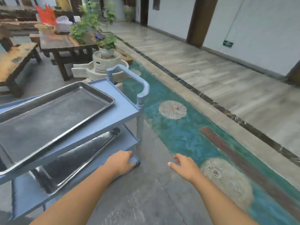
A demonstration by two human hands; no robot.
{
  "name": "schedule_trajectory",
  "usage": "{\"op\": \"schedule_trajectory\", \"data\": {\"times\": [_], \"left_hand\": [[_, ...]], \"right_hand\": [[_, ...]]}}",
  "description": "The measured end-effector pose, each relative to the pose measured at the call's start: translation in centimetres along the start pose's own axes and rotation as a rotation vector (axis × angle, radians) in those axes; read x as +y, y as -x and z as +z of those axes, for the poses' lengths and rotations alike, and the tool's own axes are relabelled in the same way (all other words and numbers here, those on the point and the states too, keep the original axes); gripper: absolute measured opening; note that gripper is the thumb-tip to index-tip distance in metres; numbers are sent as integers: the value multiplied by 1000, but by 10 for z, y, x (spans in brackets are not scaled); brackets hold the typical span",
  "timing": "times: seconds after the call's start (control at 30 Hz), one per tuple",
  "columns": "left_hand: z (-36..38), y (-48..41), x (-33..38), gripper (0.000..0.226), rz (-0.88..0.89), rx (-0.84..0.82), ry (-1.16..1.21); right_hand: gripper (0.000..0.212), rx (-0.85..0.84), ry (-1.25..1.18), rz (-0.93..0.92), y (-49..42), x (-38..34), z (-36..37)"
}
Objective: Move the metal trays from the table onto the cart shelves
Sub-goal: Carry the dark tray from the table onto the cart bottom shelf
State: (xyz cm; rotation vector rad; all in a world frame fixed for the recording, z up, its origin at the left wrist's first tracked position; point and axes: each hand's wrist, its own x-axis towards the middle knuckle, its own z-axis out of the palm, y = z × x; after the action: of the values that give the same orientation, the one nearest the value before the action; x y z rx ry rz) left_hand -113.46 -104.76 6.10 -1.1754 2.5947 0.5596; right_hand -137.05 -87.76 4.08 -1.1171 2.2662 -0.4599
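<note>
Left hand (122, 163) is down at the near corner of the cart's middle shelf (129, 142), fingers curled over the shelf lip, so it's gripping the edge of the cart and not a tray. Right hand (183, 167) is just hanging in the air off to the side of it, well clear of the cart, fingers loosely spread and holding nothing.

Tray situation from where I'm sitting: one metal tray (53, 117) lies flat on the top shelf (128, 109), up and away from the left hand, and a second tray (76, 157) sits on the middle shelf right beside that hand, running back under the top one. Both look properly seated, nothing hanging off an edge as far as I can tell, though the far ends are cut off by the frame.

My read is we're between trays, or maybe done. Placing step looks finished for these two, and both hands are free. The wooden table (65, 41) is way out ahead of the hands, past the cart handle (138, 82), and I can't make out any trays left on it; it's too blurry up there, just some bags and plants.

Next move, I'd guess: let go of the shelf lip, turn toward the table and check for more trays. If there's another, it'll want both hands on the rim, and I can't see whether there's a lower shelf free for it.
</note>
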Motion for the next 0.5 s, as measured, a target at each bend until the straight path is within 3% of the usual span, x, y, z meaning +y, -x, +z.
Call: {"op": "schedule_trajectory", "data": {"times": [0.3,0.5], "left_hand": [[59,-12,244,47,419,-110,-136],[106,-1,393,45,750,-222,-209]], "right_hand": [[51,309,-185,319,160,213,-73],[49,534,-313,626,287,304,-74]]}}
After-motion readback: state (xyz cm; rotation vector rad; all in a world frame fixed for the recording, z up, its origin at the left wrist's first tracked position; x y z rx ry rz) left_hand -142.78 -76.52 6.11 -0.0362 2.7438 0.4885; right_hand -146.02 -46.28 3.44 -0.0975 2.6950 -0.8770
